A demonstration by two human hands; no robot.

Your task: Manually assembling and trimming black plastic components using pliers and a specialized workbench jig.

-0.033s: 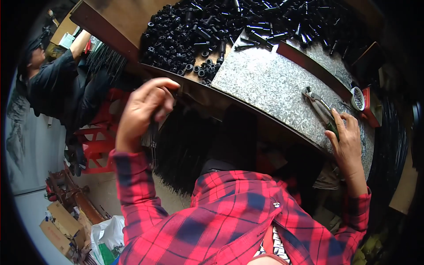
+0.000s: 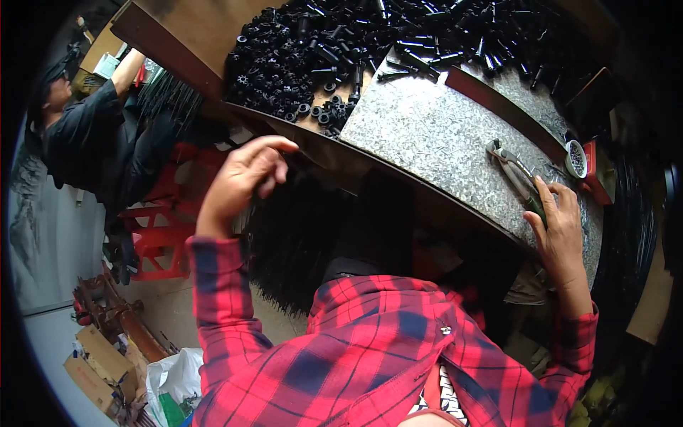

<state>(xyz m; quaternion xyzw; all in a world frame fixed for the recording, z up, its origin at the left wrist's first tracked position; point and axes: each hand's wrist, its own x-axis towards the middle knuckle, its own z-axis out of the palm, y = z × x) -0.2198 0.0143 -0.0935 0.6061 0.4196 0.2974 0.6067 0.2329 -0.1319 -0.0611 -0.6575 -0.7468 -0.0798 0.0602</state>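
My left hand (image 2: 245, 174) is raised off the near left edge of the work table. Its index finger points right, the other fingers curl loosely apart, and nothing shows in them. Below and beside it hangs a dense bundle of thin dark rods (image 2: 299, 228). My right hand (image 2: 560, 231) is closed around the green handles of a pair of pliers (image 2: 518, 174). Those pliers lie on a speckled grey slab (image 2: 427, 135), jaws pointing away to the left.
Black ring-like and tubular parts (image 2: 284, 64) heap along the far side. A dark red strip (image 2: 505, 110) crosses the slab, near a white cup of small bits (image 2: 576, 159) and a red box (image 2: 600, 172). At left are red stools (image 2: 156, 242) and another person (image 2: 85, 135).
My left hand has shifted a little right and down. A thin dark strand that hung beneath it no longer shows. My right hand and the pliers have stayed put.
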